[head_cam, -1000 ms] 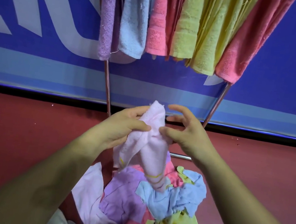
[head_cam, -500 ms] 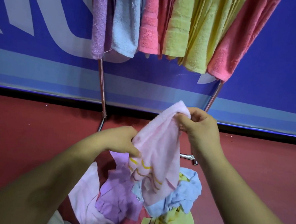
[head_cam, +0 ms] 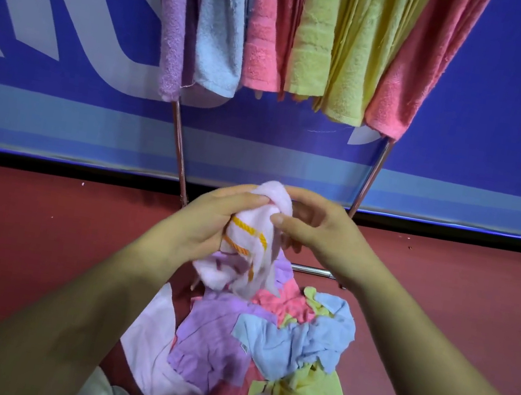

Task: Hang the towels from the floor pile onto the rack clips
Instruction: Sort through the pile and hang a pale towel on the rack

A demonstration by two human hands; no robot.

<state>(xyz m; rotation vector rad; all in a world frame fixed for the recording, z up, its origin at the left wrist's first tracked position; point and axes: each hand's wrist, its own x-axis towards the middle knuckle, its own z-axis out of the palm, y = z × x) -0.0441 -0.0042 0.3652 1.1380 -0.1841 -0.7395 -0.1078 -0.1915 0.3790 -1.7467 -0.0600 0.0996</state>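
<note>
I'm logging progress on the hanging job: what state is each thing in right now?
pale pink towel, bunched, held up by both hands
left hand, gripping the towel
right hand, pinching the towel's top
floor pile, crumpled heap, not yet hung
hung towels, draping down from the rack

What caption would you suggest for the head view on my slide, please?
Left hand and right hand grip a pale pink towel above the floor pile; coloured towels hang on the rack.
</note>
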